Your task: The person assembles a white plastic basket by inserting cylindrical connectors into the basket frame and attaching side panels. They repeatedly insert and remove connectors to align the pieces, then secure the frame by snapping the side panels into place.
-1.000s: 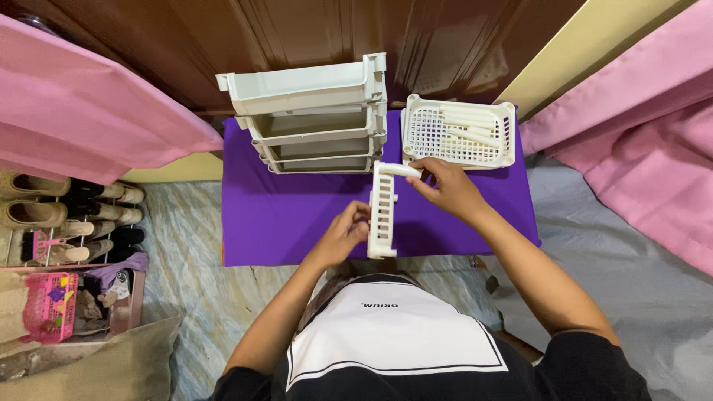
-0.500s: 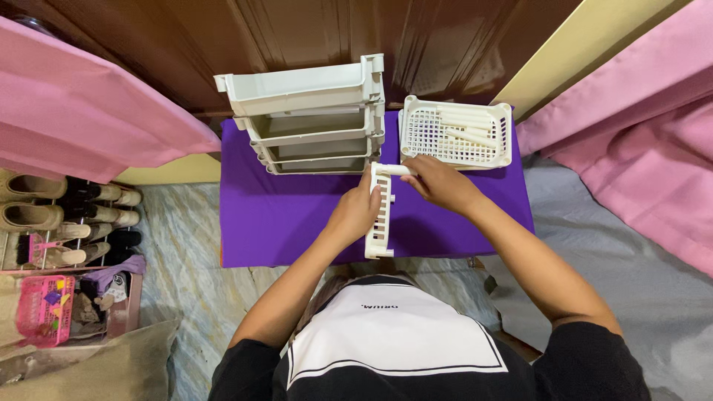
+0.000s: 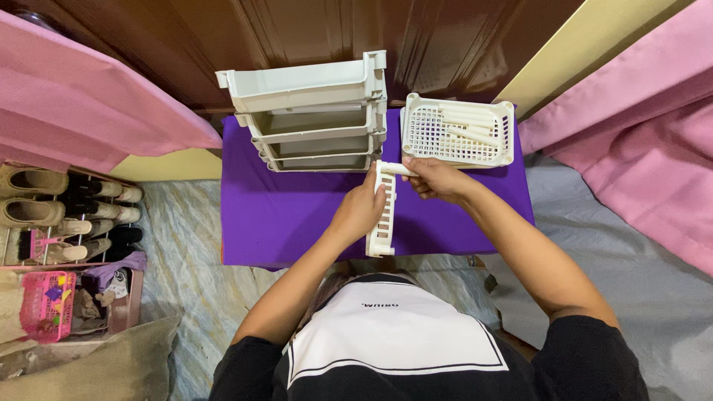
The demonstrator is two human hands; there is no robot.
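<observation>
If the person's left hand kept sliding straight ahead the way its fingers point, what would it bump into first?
Probably the stack of white trays. The left hand grips the upright slatted panel with fingers pointing away from the body, toward the stack's front right corner, though depth is hard to judge from above.

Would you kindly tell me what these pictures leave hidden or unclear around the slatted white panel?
Head view only:
- The join between the white rod and the slatted panel: covered by the right hand.
- The panel's left edge: hidden behind the left hand.
- The contents of the stacked trays: each tray hides the one below.
- The number of rods in the lattice basket: they overlap.
</observation>
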